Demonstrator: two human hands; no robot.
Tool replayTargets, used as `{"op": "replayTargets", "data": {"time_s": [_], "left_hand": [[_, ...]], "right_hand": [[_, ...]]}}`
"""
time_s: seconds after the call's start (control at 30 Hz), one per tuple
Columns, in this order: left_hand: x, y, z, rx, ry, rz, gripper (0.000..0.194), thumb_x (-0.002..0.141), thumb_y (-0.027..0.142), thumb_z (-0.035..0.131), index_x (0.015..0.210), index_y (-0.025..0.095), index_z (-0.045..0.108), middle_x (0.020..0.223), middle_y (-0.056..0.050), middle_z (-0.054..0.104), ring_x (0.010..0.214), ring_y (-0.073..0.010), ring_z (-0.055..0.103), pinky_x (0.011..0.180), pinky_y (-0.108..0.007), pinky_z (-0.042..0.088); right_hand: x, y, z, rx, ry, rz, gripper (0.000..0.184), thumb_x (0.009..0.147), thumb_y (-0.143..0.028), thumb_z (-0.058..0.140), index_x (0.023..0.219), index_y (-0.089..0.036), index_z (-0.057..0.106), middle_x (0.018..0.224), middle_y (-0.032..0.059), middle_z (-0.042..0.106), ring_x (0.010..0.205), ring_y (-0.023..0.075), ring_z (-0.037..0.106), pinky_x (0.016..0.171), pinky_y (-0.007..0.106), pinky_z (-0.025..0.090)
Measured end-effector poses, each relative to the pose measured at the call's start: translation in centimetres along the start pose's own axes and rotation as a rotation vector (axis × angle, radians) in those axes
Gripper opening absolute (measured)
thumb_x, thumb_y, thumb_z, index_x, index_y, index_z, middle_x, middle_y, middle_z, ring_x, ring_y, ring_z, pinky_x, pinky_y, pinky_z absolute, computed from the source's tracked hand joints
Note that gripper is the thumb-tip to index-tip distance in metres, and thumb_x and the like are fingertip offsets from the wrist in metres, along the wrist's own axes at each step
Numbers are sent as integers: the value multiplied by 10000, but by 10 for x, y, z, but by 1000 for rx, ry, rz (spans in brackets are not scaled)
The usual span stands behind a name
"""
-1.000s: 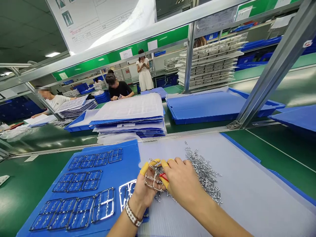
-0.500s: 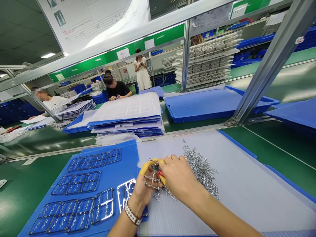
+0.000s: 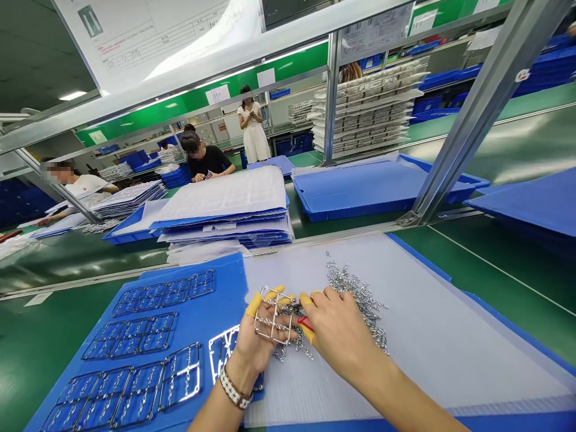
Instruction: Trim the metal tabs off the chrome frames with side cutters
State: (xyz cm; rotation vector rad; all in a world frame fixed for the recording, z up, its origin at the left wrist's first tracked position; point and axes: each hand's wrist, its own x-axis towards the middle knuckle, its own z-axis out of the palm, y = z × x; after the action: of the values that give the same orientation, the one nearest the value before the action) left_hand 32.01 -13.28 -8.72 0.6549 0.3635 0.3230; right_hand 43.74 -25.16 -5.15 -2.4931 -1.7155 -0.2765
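Note:
My left hand (image 3: 252, 342), with yellow finger cots on its fingertips, is closed round the edge of a small metal sprue frame (image 3: 273, 324) held tilted above the sheet. Small twisted metal pieces show within that frame. In my right hand (image 3: 339, 327), also in yellow cots, are red-handled pliers (image 3: 306, 323), mostly hidden by the fingers. Their dark jaws are close to the frame's right side. Behind and beneath the hands lies a heap of loose twisted metal pieces (image 3: 360, 300).
Rows of similar frames (image 3: 182, 375) lie on a blue sheet (image 3: 225, 273) at left. A translucent sheet (image 3: 432, 348) spreads under the heap. Beyond the bench stand a stack of sheets (image 3: 225, 198), a blue tray (image 3: 360, 189) and a metal post (image 3: 477, 114). Several people are further back.
My right hand with the pliers first moved in over the frame, then drew back to the right, leaving more of the frame visible. The left hand keeps its hold. The view has shifted slightly.

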Motion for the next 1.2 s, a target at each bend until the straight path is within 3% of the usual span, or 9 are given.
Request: {"op": "replayTargets", "data": {"time_s": [0.53, 0.87, 1.07, 1.2], "left_hand": [[0, -1, -1, 49, 43, 61, 499, 872, 479, 420, 1216, 138, 542, 1205, -144, 563, 785, -203, 606, 716, -358, 475], [1, -1, -2, 30, 52, 41, 458, 878, 456, 428, 1172, 134, 568, 1170, -129, 584, 771, -190, 601, 716, -356, 480], [-1, 3, 2, -8, -5, 30, 451, 876, 464, 425, 1139, 133, 584, 1176, -137, 586, 764, -198, 609, 708, -362, 471], [-2, 5, 3, -17, 22, 61, 457, 876, 460, 420, 1156, 133, 573, 1196, -146, 582, 780, -209, 620, 695, -360, 465]], "right_hand": [[6, -6, 2, -7, 39, -20, 184, 826, -217, 537, 986, -182, 621, 843, 67, 623, 841, 239, 512, 681, 382, 263], [7, -11, -5, -47, -9, -52, 193, 821, -87, 490, 919, -179, 628, 822, 65, 616, 810, 225, 520, 648, 362, 259], [2, -9, -9, -56, 21, -39, 149, 819, -167, 545, 950, -177, 615, 809, 69, 624, 799, 217, 523, 657, 363, 268], [-7, -13, -9, -33, 33, -10, 206, 806, -247, 587, 1000, -179, 607, 809, 58, 618, 803, 228, 514, 692, 387, 269]]}}
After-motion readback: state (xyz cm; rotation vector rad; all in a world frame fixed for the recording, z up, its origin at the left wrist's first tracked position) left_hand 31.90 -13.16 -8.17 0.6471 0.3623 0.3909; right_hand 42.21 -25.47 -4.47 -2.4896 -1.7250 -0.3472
